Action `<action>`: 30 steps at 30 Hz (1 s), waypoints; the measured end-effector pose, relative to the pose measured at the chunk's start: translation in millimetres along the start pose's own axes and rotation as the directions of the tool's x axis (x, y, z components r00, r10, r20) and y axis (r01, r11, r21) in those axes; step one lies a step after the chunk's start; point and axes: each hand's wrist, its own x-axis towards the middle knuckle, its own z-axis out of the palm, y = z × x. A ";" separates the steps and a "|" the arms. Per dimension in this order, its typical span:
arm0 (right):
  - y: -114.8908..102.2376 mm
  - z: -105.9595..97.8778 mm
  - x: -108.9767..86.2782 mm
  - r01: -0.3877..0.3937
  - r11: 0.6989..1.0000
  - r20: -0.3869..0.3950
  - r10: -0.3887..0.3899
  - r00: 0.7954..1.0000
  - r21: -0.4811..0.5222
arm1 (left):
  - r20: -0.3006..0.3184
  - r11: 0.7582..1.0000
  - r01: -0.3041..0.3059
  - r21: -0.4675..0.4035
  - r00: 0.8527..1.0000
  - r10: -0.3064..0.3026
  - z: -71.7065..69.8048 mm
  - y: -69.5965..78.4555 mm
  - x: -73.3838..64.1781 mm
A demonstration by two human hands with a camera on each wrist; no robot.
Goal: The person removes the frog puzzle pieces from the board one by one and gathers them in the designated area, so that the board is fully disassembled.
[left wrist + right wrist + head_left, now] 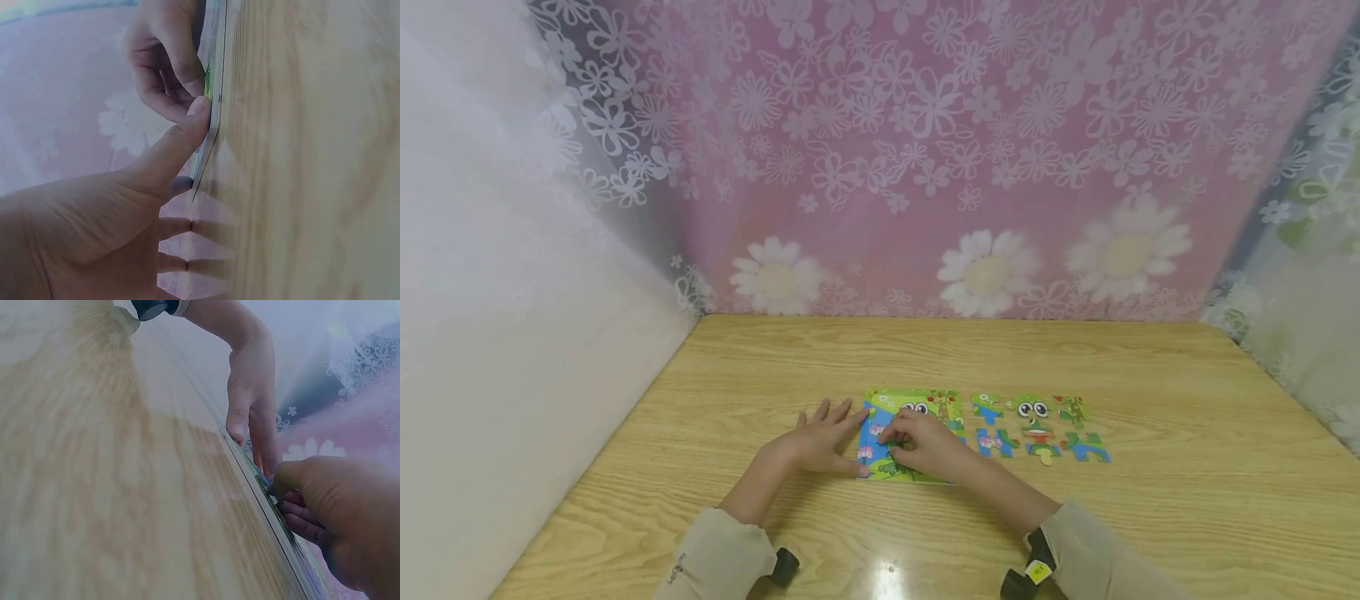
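Observation:
A flat jigsaw puzzle board (pixel 883 402) with a green and blue cartoon picture lies on the table. My left hand (pixel 822 442) spreads its fingers along the board's left side; the thumb (pixel 199 107) presses on the near left corner and a fingertip touches the far part of that edge. Bent over the board's middle, my right hand (pixel 928 446) pinches a puzzle piece at the surface between thumb and fingertips (pixel 284 478). The piece is mostly hidden by the fingers. Printed eyes show just beyond the right hand.
Several loose puzzle pieces lie right of the board in two rough rows, among them an eyes piece (pixel 1032 408), a tree piece (pixel 1072 410) and a blue-green piece (pixel 1088 446). The wooden table (pixel 775 358) ends at a pink flowered curtain (pixel 880 167).

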 end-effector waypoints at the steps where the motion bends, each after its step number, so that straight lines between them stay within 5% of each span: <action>1: -0.2 0.3 0.0 -0.002 1.000 -0.004 0.002 1.000 -0.003 | 0.000 1.000 0.002 -0.001 1.000 -0.002 -0.1 0.1 0.0; 19: 1.7 -12.0 -9.7 -0.035 0.999 -0.079 0.035 0.996 0.002 | 0.003 1.000 -0.003 0.011 1.000 0.003 -0.1 3.8 2.7; 26: 2.6 -29.6 -26.9 -0.084 0.996 -0.075 0.084 0.994 0.007 | 0.001 1.000 0.003 0.013 1.000 -0.003 1.0 -0.6 3.7; 30: 5.0 -41.3 -40.3 -0.049 0.999 -0.096 0.047 0.994 -0.014 | -0.005 1.000 -0.001 0.005 1.000 0.001 1.1 -2.5 2.0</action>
